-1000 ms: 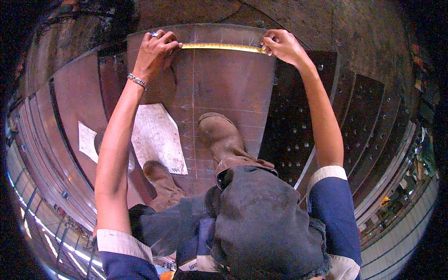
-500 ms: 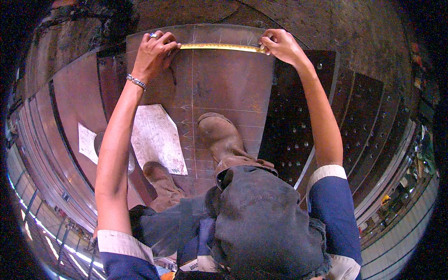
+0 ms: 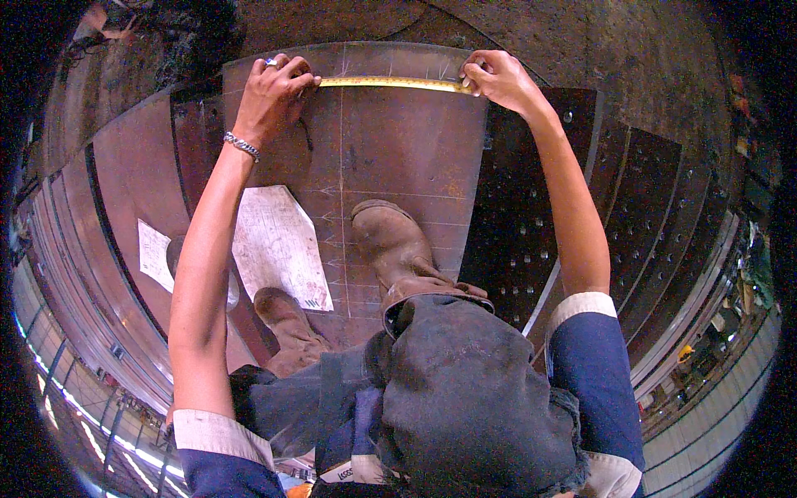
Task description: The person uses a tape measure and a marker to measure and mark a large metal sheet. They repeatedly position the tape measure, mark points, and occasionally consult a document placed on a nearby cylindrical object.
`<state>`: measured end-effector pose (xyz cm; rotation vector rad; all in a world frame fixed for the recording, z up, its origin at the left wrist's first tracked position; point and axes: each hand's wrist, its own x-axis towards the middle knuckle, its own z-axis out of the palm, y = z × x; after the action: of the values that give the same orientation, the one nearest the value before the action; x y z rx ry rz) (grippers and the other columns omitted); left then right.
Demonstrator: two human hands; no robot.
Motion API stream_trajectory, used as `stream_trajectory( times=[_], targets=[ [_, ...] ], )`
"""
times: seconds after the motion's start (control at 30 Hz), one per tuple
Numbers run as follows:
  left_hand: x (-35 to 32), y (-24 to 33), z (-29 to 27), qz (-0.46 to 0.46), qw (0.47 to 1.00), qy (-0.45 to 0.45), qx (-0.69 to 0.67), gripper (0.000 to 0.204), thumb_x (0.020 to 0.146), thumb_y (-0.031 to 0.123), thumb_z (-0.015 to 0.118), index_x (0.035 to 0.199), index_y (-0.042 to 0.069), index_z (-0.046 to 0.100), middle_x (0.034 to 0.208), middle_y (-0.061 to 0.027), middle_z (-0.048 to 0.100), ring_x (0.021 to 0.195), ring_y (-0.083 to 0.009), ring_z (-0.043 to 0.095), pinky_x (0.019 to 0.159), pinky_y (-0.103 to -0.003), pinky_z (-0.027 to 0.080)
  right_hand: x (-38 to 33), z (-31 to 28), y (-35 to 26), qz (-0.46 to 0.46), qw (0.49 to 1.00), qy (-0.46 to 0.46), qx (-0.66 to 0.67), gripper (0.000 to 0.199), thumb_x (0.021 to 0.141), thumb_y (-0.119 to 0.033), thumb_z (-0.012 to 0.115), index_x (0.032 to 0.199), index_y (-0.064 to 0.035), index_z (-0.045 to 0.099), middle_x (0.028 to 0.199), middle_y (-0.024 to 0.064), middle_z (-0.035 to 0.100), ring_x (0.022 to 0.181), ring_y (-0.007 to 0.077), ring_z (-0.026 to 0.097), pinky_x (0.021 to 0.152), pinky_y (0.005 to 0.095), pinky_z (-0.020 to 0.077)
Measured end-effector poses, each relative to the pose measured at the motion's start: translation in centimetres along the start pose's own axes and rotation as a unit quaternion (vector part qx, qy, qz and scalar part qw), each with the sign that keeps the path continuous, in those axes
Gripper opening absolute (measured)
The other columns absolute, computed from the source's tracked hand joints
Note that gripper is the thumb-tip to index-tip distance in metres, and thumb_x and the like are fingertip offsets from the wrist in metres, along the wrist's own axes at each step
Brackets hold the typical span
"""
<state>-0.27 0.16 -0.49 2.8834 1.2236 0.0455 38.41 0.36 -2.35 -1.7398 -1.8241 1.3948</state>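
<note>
The yellow tape measure [image 3: 390, 82] lay stretched across the rusty steel plate [image 3: 398, 158], left hand [image 3: 272, 95] and right hand [image 3: 496, 79] each pinching one end closed.

Two hands [image 3: 274, 95], one tape measure [image 3: 390, 82], two boots [image 3: 398, 245], two paper sheets [image 3: 278, 245].
</note>
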Motion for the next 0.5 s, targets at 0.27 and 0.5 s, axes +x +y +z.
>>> stream_trajectory(
  times=[0.27, 0.5],
  targets=[
    [-0.04, -0.23, 0.26, 0.001, 1.0, -0.004, 0.005, 0.042, 0.068, 0.009, 0.073, 0.108, 0.025, 0.068, 0.108, 0.0028, 0.06, 0.106, -0.0196, 0.055, 0.09, -0.037, 0.041, 0.03, -0.25, 0.03, -0.008, 1.0, -0.011, -0.013, 0.026, 0.09, -0.022, 0.057, 0.088, 0.0002, 0.069, 0.074, 0.0119, 0.071, 0.068, 0.0198, 0.07, 0.066, 0.0346, 0.0549],
    [-0.03, -0.13, 0.08, 0.003, 1.0, 0.003, -0.001, 0.04, 0.069, 0.01, 0.073, 0.106, 0.024, 0.068, 0.107, 0.0027, 0.06, 0.106, -0.0197, 0.055, 0.09, -0.038, 0.041, -0.17, -0.05, -0.51, 0.003, 0.999, -0.01, -0.045, 0.029, 0.095, -0.026, 0.055, 0.088, -0.0002, 0.067, 0.071, 0.0059, 0.066, 0.064, 0.0123, 0.062, 0.061, 0.0295, 0.05]
  ],
)
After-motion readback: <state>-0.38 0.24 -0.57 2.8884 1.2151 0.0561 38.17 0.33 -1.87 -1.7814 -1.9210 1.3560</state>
